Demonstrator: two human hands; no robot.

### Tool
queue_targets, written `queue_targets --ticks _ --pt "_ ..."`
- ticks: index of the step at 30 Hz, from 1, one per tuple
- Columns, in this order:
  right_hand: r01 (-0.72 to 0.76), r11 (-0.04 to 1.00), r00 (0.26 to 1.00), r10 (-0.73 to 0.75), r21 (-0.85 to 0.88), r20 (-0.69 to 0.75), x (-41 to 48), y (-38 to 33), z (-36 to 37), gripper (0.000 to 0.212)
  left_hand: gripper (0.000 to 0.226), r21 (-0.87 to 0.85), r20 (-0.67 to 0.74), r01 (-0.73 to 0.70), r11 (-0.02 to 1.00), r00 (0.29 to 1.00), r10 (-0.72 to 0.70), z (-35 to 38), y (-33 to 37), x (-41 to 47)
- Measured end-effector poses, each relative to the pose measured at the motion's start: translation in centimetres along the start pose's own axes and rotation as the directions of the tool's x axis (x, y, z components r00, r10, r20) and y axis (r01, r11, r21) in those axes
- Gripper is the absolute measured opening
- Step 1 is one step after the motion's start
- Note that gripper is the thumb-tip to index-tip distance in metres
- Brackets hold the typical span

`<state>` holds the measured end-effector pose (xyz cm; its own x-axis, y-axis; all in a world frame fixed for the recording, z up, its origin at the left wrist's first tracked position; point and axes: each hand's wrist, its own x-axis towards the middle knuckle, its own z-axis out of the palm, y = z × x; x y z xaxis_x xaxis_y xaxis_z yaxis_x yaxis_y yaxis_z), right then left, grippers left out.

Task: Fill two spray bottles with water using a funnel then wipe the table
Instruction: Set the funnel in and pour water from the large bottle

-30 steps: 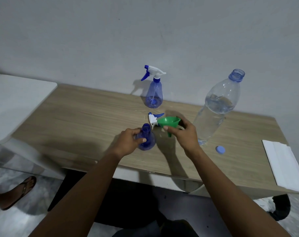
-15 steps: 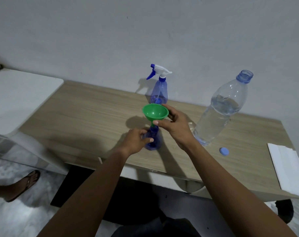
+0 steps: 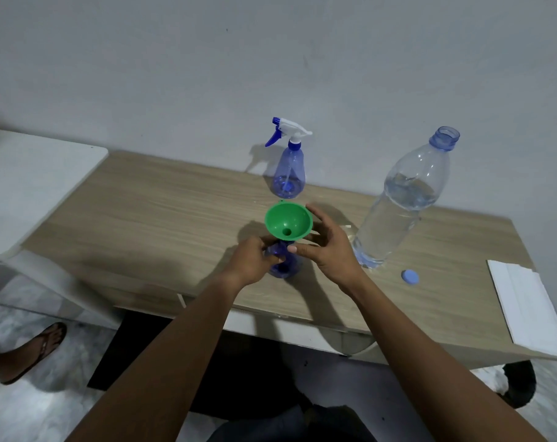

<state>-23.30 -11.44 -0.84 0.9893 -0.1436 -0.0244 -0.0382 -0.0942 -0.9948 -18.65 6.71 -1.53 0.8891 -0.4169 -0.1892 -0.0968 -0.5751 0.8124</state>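
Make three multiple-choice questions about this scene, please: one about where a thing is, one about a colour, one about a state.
1. Where does the small blue cap lie?
A. On the big water bottle's neck
B. On the table, between the big water bottle and the white paper
C. Inside the funnel

2. What colour is the funnel?
A. Green
B. Red
C. White

3. In what state is the spray bottle at the back?
A. Lying on its side
B. Upright with its spray head on
C. Upright with no spray head

Answers:
1. B: the cap rests on the table, right of the big water bottle and left of the white paper.
2. A: the cone between the left hand and the right hand is plainly green.
3. B: it stands by the wall with the white and blue trigger on top.
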Motion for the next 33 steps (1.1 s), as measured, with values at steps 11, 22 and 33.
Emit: queue_targets --ticks 11,22,33 --pt "0.232 0.872 0.607 -0.476 -0.431 -0.637 -4.9 -3.4 -4.6 0.046 0.040 0.099 -0.027 0.014 0.995 1.000 -0.011 3.5 2.8 0.8" --pt "0.119 0.965 0.779 -0.237 -0.234 -0.580 -1.2 -5.0 -10.0 0.117 0.050 0.097 -0.008 0.088 0.991 0.996 -0.087 5.7 3.9 2.2" --pt "0.120 0.962 0.735 -0.253 -0.247 -0.629 0.2 -3.9 -10.7 0.096 0.048 0.056 -0.031 0.114 0.992 0.993 -0.113 6.6 1.5 3.9"
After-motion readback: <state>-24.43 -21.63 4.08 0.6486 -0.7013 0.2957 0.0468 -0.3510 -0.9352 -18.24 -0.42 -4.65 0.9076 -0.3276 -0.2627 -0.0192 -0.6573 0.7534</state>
